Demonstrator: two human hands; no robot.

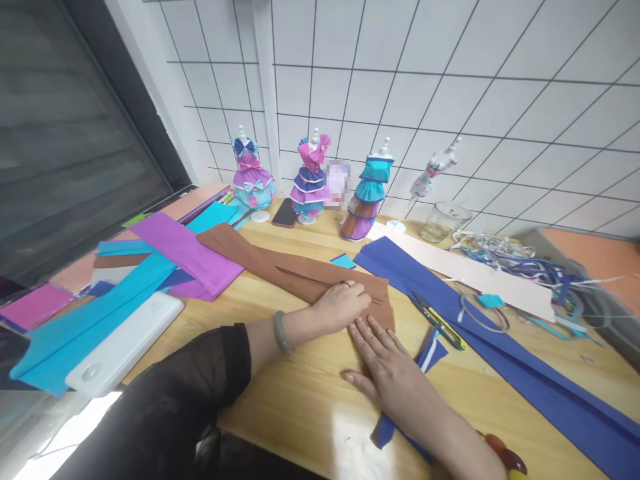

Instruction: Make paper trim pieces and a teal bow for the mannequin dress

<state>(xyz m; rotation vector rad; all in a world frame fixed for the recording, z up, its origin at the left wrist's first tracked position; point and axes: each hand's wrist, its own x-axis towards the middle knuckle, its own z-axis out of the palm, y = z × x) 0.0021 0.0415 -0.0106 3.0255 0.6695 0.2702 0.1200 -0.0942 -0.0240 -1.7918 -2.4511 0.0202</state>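
Observation:
A long brown cloth strip [260, 267] lies across the wooden table, with thin dark lines along its middle. My left hand [343, 307], a green bangle on its wrist, rests on the strip's right part with fingers curled together; whatever they pinch is too small to make out. Beside it my right hand [383, 357] lies flat, fingers spread, fingertips on the strip's lower right edge. Scissors [437, 320] lie right of the strip, and a small blue scrap [433, 353] with a white stripe is near my right wrist.
Dressed miniature mannequins [253, 177] stand along the tiled wall beside a phone [285, 213] and a glass bowl [445, 221]. Purple cloth [185, 253], turquoise cloth [115, 303] and a white case [125, 343] lie left. A long blue strip [480, 340] and tangled ribbons [500, 253] occupy the right.

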